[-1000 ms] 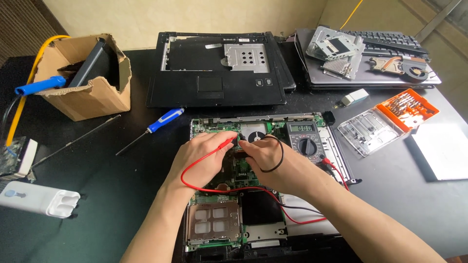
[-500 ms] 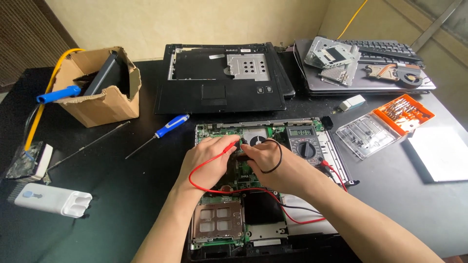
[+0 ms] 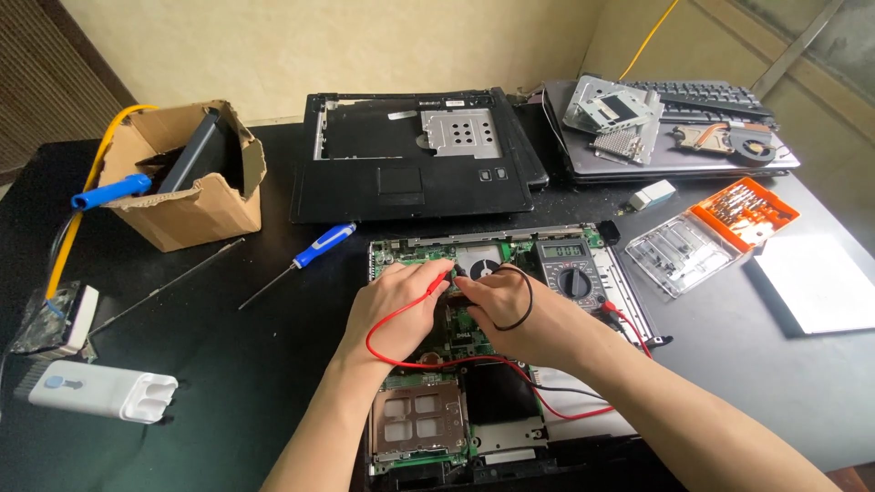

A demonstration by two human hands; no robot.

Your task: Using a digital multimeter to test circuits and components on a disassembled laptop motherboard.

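Note:
An opened laptop base with a green circuit board (image 3: 428,428) lies in front of me on the black table. My left hand (image 3: 401,305) holds a red test probe (image 3: 436,281) with its tip on the board. My right hand (image 3: 510,305) holds a black test probe, tip down beside the red one. The red lead (image 3: 387,357) loops under my left hand. A grey multimeter (image 3: 570,271) with a dial rests on the board's right side, just right of my right hand.
A blue-handled screwdriver (image 3: 314,251) lies left of the board. A cardboard box (image 3: 187,205) stands far left, a white case (image 3: 105,392) near left. A black laptop cover (image 3: 410,182), a second laptop with metal parts (image 3: 674,137), and an orange bit case (image 3: 743,210) lie behind and right.
The view has shifted slightly. Both hands stay on the board with the probes, tips close together near the centre.

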